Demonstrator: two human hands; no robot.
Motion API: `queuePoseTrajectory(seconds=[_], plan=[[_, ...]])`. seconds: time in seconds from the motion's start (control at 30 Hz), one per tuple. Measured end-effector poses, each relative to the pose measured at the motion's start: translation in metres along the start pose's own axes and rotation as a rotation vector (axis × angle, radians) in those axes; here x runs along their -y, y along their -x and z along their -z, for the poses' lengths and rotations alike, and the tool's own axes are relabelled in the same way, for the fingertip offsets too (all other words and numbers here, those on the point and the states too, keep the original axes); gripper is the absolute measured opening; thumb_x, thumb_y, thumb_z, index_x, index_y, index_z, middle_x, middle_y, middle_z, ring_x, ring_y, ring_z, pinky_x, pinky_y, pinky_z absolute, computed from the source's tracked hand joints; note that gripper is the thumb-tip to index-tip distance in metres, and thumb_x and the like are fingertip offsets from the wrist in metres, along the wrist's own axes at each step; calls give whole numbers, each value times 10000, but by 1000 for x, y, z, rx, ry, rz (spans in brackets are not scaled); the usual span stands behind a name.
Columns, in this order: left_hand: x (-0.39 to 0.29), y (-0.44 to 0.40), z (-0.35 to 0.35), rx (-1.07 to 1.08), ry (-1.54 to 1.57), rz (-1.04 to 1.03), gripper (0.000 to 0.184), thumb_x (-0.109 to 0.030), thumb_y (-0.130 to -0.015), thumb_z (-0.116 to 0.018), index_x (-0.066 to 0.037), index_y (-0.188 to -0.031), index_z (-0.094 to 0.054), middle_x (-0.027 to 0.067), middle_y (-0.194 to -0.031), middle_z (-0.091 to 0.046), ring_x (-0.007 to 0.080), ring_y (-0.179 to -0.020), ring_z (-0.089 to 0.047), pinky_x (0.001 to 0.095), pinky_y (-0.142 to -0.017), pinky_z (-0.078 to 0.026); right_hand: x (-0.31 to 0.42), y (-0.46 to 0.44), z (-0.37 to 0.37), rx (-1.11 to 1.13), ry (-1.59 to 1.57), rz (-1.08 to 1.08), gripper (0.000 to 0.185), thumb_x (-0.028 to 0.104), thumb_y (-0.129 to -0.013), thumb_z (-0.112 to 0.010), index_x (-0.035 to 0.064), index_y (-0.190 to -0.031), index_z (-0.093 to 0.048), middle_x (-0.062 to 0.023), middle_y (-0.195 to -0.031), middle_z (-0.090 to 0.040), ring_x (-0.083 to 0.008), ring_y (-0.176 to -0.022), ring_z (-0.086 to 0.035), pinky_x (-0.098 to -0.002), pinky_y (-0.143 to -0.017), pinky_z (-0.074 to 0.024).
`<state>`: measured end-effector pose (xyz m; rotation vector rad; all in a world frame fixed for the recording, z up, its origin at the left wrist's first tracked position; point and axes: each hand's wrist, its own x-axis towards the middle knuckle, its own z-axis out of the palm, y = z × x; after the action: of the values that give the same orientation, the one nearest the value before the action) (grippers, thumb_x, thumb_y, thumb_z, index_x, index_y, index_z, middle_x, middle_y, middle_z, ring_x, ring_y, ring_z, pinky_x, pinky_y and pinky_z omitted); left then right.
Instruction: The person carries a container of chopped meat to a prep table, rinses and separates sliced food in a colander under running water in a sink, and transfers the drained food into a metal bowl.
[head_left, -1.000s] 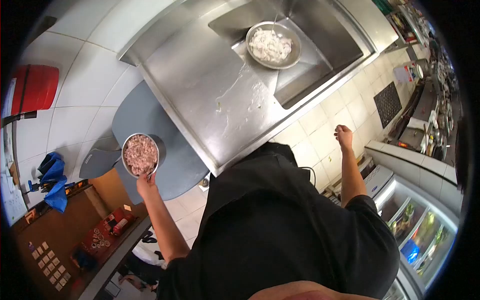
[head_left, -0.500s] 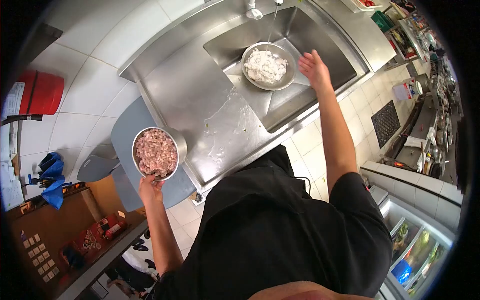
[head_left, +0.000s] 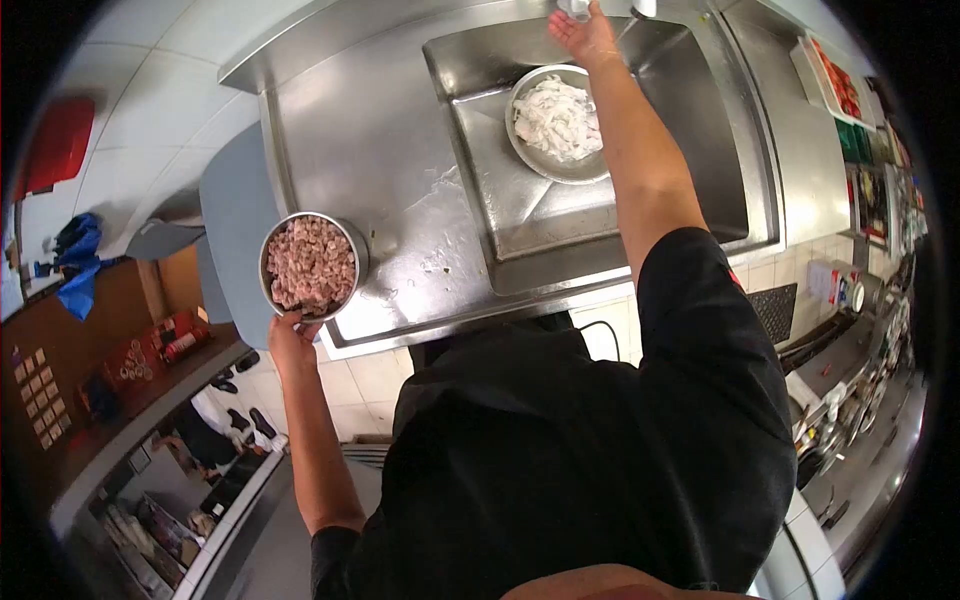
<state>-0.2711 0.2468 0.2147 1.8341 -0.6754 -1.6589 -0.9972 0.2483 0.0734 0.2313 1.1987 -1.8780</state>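
Note:
My left hand (head_left: 292, 338) grips the near rim of a round metal bowl (head_left: 361, 250) full of chopped pinkish meat (head_left: 310, 264). The bowl is over the left end of the steel counter (head_left: 370, 150). My right hand (head_left: 588, 38) is stretched out at the far side of the sink (head_left: 510, 262), by the tap (head_left: 574, 8), its fingers apart. Below that hand, in the sink, sits a second metal bowl (head_left: 541, 163) with white strips of food (head_left: 558, 118). My right forearm covers part of its right side.
A grey chair (head_left: 238, 200) stands left of the counter. On the right are a white tray of red items (head_left: 836, 80) and a green crate (head_left: 853, 142). A person (head_left: 205, 438) is partly visible at the lower left. Blue cloth (head_left: 78, 290) hangs on the left.
My right hand has reached from beside the sink, past the white food, to the tap. My left hand has brought the meat bowl from over the chair towards the counter. The view has shifted.

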Motion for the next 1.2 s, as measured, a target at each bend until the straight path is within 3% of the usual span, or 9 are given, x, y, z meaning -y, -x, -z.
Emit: queuePoseTrajectory(seconds=[0.07,0.27,0.37,0.57,0.63,0.7,0.77,0.97,1.2], plan=[[-10,-1,-1,-10,13,-9,353,2,-772,-492,26,-1121,-441,160,-1059,-547,317,-841,-634,344,-611,-602,0,3,-14,-37,-35,70,487,510,-902,-542,81,-1125,-483,-159,-975,-561,-291,-851,-580,-450,-735,-521],[0,17,-14,-47,92,-27,274,33,-754,-503,9,-1023,-456,149,-946,-572,320,-740,-655,347,-535,-615,2,-48,15,69,29,116,339,407,-930,-538,112,-1096,-534,-105,-834,-576,-233,-741,-565,-426,-673,-511],[1,14,-16,-93,97,-19,274,30,-759,-503,0,-1028,-459,142,-957,-571,313,-736,-652,337,-536,-609,0,-52,-3,-95,107,242,348,354,-917,-564,82,-1134,-551,-115,-832,-602,-244,-743,-575,-408,-671,-506],[21,1,-3,-78,103,72,282,12,-763,-510,-18,-1040,-467,139,-1032,-558,321,-858,-631,358,-642,-602,4,8,-49,-444,963,536,505,270,-844,-647,-40,-1215,-502,-202,-1088,-597,-289,-1040,-553,-376,-853,-460],[21,8,-12,-86,87,74,300,11,-762,-507,-18,-1058,-474,144,-1072,-551,328,-903,-619,383,-686,-594,15,21,-24,12,678,365,657,394,-898,-570,5,-1354,-301,-236,-1228,-480,-350,-1094,-509,-462,-898,-454],[23,14,-18,-84,137,42,307,15,-761,-503,-19,-1065,-476,145,-1074,-557,329,-895,-621,387,-692,-590,10,39,-5,124,391,207,674,415,-933,-517,4,-1390,-240,-261,-1295,-416,-386,-1125,-483,-509,-929,-451],[23,1,-4,-78,130,39,308,26,-761,-499,-18,-1065,-485,145,-1073,-567,314,-900,-623,392,-699,-587,-18,85,-2,-112,107,74,557,333,-951,-489,-43,-1324,-318,-278,-1291,-403,-396,-1132,-474,-518,-945,-451],[31,6,-13,-71,141,27,315,28,-770,-493,-9,-1083,-496,141,-1075,-575,293,-893,-631,383,-706,-591,-42,72,90,-215,149,-183,445,153,-937,-383,-110,-1289,-318,-286,-1297,-414,-411,-1136,-500,-505,-946,-479],[26,-6,0,-17,133,31,353,27,-778,-484,1,-1130,-486,145,-1080,-577,290,-901,-638,375,-702,-596,-49,60,79,-136,173,-113,300,113,-907,-421,-98,-1116,-460,-229,-1107,-507,-404,-1044,-531,-506,-955,-478]])
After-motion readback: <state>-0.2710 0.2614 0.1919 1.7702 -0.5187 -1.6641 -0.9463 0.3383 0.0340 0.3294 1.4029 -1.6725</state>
